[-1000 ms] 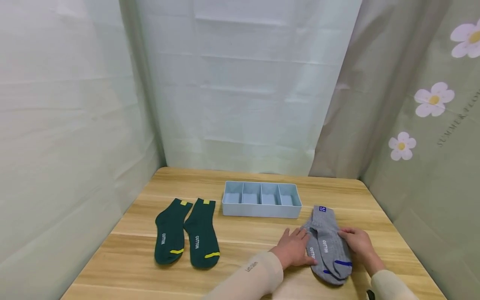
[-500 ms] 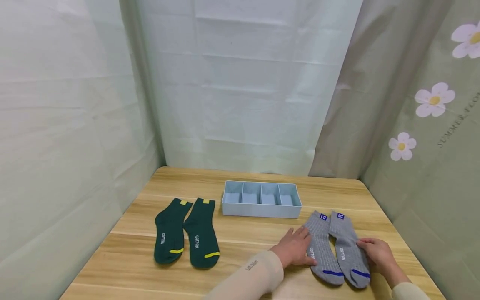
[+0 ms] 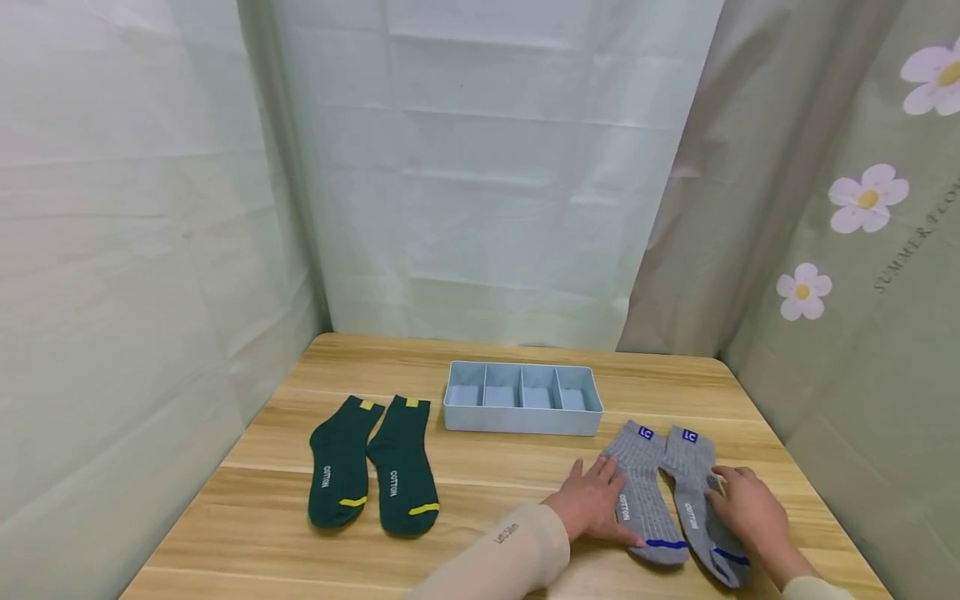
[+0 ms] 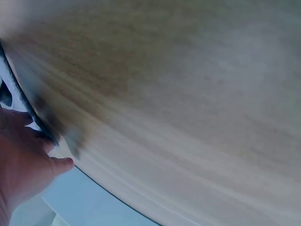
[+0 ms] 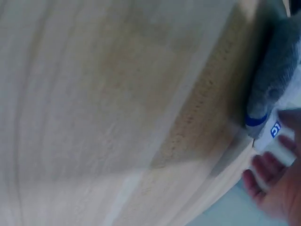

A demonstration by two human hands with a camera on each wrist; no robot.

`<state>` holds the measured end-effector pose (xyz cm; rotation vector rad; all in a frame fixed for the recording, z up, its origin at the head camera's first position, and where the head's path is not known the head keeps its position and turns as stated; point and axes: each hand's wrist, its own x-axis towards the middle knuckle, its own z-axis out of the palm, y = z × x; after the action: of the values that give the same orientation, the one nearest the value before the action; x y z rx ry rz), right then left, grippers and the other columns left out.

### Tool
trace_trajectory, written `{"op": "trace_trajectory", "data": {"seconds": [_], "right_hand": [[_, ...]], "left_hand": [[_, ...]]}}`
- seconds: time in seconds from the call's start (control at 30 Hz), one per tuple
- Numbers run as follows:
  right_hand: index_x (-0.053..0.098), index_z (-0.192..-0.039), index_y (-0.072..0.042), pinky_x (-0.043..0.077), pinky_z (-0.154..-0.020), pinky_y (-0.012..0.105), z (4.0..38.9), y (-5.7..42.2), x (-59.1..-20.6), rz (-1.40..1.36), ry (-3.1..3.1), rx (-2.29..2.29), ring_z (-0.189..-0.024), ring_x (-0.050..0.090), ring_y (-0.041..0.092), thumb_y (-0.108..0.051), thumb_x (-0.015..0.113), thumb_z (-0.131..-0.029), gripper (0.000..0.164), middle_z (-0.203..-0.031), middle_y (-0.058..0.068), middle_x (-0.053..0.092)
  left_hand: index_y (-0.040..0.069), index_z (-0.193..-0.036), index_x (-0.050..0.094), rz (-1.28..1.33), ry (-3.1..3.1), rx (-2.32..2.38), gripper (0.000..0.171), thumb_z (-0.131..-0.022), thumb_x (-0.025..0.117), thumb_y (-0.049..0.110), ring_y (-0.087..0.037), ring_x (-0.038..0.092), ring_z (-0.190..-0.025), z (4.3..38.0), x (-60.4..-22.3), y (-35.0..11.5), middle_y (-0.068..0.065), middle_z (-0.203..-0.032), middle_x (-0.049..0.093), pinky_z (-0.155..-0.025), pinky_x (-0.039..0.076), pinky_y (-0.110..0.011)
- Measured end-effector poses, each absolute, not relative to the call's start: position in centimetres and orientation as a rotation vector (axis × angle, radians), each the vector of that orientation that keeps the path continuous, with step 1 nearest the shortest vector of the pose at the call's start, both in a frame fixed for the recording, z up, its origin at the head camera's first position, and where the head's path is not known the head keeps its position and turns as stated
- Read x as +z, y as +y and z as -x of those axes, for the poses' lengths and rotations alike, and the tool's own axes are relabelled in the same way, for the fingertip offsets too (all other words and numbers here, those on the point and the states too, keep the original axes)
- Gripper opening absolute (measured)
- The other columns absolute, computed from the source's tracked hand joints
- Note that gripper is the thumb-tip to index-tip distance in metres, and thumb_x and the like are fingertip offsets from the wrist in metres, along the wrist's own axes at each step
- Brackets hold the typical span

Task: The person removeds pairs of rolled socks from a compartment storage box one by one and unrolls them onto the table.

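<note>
Two grey socks with blue toe stripes and blue cuff labels lie side by side at the right of the table in the head view. My left hand lies flat with spread fingers at the left edge of the left grey sock. Over the outer edge of the right grey sock is my right hand, its fingers loosely bent. The right wrist view shows those fingers apart with nothing between them, beside the sock. That sock's toe end is slightly rumpled.
A pale blue box with several compartments stands towards the back of the wooden table. Two dark green socks with yellow marks, one left and one right, lie at the left. Hanging cloth surrounds the table.
The right grey sock, which lay over the left one, has moved right and now lies beside it. My right hand moved right with it and has loosened its hold. The left hand stayed nearly still.
</note>
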<state>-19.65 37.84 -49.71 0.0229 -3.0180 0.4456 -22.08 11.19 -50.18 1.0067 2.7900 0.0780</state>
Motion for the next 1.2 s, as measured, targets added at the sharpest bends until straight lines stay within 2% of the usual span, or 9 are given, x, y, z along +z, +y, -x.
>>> {"op": "trace_trajectory", "data": {"seconds": [0.13,0.23,0.33,0.4,0.63,0.73,0.87,1.0,1.2], "right_hand": [[0.059,-0.132,0.006,0.04,-0.095,0.067,19.6,37.4,-51.4,-0.414,-2.992,0.381,-0.123,0.047,0.056,-0.024,0.066,-0.095,0.048,-0.136,0.037,0.048],[0.052,-0.14,0.003,0.033,-0.099,0.07,19.2,37.5,-52.2,-0.507,-3.068,0.394,-0.131,0.038,0.054,-0.036,0.058,-0.099,0.056,-0.145,0.034,0.041],[0.046,-0.145,0.003,0.027,-0.099,0.075,18.8,37.5,-52.6,-0.475,-3.123,0.382,-0.135,0.033,0.054,-0.044,0.054,-0.1,0.065,-0.149,0.033,0.036],[0.043,-0.145,0.006,0.026,-0.098,0.075,18.7,37.5,-52.6,-0.453,-3.112,0.394,-0.134,0.034,0.054,-0.044,0.052,-0.101,0.067,-0.147,0.034,0.037],[0.061,-0.129,0.003,0.041,-0.095,0.065,18.6,37.5,-52.2,-0.456,-2.972,0.329,-0.121,0.052,0.049,-0.027,0.06,-0.099,0.043,-0.134,0.031,0.053],[0.058,-0.135,0.0,0.037,-0.095,0.07,18.7,37.6,-52.4,-0.466,-3.022,0.268,-0.125,0.048,0.05,-0.034,0.06,-0.099,0.05,-0.139,0.031,0.049],[0.049,-0.143,0.001,0.028,-0.096,0.077,18.5,37.6,-52.6,-0.456,-3.087,0.237,-0.132,0.037,0.052,-0.04,0.051,-0.102,0.058,-0.146,0.032,0.04],[0.045,-0.145,0.003,0.022,-0.098,0.078,18.2,37.5,-53.0,-0.444,-3.125,0.255,-0.135,0.031,0.054,-0.043,0.046,-0.103,0.063,-0.15,0.034,0.033],[0.045,-0.145,0.003,0.02,-0.1,0.078,18.5,37.3,-53.3,-0.436,-3.125,0.265,-0.136,0.031,0.053,-0.046,0.047,-0.103,0.064,-0.15,0.033,0.034]], "left_hand": [[0.026,-0.155,0.035,-0.997,2.775,0.074,0.099,-0.077,0.054,0.084,-0.014,0.018,-0.149,22.0,-50.1,11.1,0.004,-0.163,0.022,-0.118,0.02,-0.045],[0.026,-0.155,0.035,-0.987,2.763,0.095,0.099,-0.077,0.053,0.084,-0.014,0.018,-0.149,21.9,-49.9,11.2,0.003,-0.163,0.021,-0.118,0.019,-0.045],[0.025,-0.155,0.036,-0.977,2.773,0.102,0.098,-0.078,0.051,0.084,-0.015,0.018,-0.149,21.6,-49.8,11.5,0.002,-0.163,0.021,-0.118,0.02,-0.045],[0.024,-0.154,0.037,-0.981,2.791,0.097,0.096,-0.08,0.049,0.084,-0.016,0.02,-0.149,21.5,-49.9,11.7,0.001,-0.162,0.023,-0.118,0.021,-0.044],[0.026,-0.153,0.037,-1.036,2.797,0.044,0.094,-0.081,0.043,0.085,-0.016,0.017,-0.149,20.9,-50.8,12.9,0.0,-0.162,0.021,-0.117,0.022,-0.043],[0.029,-0.155,0.034,-1.017,2.772,0.039,0.095,-0.079,0.045,0.086,-0.015,0.015,-0.149,20.7,-50.9,13.1,0.001,-0.163,0.02,-0.117,0.021,-0.044],[0.03,-0.155,0.034,-1.01,2.766,0.052,0.097,-0.077,0.047,0.087,-0.014,0.016,-0.149,20.5,-50.9,13.0,0.002,-0.162,0.02,-0.117,0.021,-0.045],[0.028,-0.155,0.034,-0.996,2.764,0.098,0.103,-0.073,0.047,0.09,-0.015,0.016,-0.149,20.3,-50.9,13.0,0.001,-0.162,0.02,-0.117,0.02,-0.046],[0.028,-0.155,0.033,-0.998,2.754,0.089,0.106,-0.071,0.048,0.091,-0.017,0.016,-0.149,20.4,-50.7,12.9,-0.001,-0.162,0.021,-0.118,0.02,-0.047]]}}
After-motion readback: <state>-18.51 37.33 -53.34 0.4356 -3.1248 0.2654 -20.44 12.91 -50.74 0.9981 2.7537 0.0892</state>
